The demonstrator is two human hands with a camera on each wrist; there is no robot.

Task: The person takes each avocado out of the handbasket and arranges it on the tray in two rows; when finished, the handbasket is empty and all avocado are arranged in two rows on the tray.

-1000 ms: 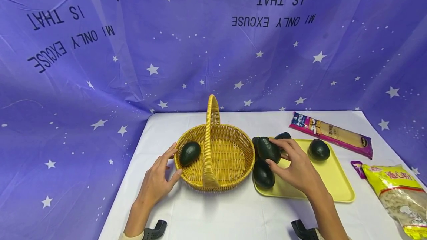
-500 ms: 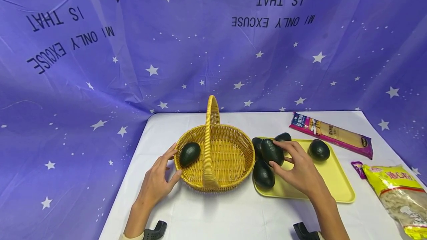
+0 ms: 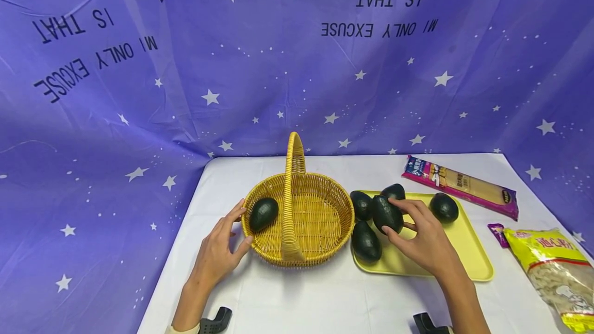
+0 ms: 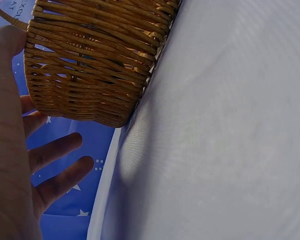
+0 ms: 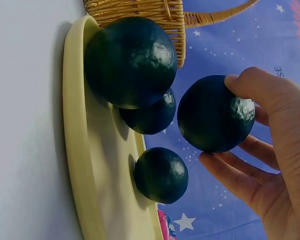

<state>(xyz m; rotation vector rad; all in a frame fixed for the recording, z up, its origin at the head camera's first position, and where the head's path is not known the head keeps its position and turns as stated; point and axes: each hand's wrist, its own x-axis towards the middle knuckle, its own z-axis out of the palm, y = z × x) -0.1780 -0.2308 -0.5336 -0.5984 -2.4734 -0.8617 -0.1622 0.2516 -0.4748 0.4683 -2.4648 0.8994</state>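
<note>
My right hand (image 3: 424,238) pinches a dark green avocado (image 3: 387,215) between thumb and fingers. In the right wrist view this avocado (image 5: 210,115) hangs above the yellow tray (image 5: 76,150), apart from the others. Several more avocados lie on the tray: one at the front left (image 3: 366,242), one at the left edge (image 3: 360,205), one at the back (image 3: 393,191) and one at the right (image 3: 444,208). At the left side of the wicker basket (image 3: 320,251), my left hand (image 3: 215,249) touches the rim with spread fingers and thumb. Inside the basket's left half lies another avocado (image 3: 264,214).
Behind the tray lies a long pink-edged packet (image 3: 464,188) of noodles. A yellow bag of pasta (image 3: 557,272) and a small purple sachet (image 3: 498,235) lie at the right. The basket's tall handle (image 3: 289,195) arches over its middle. A purple star-printed cloth (image 3: 278,66) hangs behind the table.
My right hand has moved a little to the right with the avocado, so the avocado at the tray's left edge now shows more. The left hand and basket stay put.
</note>
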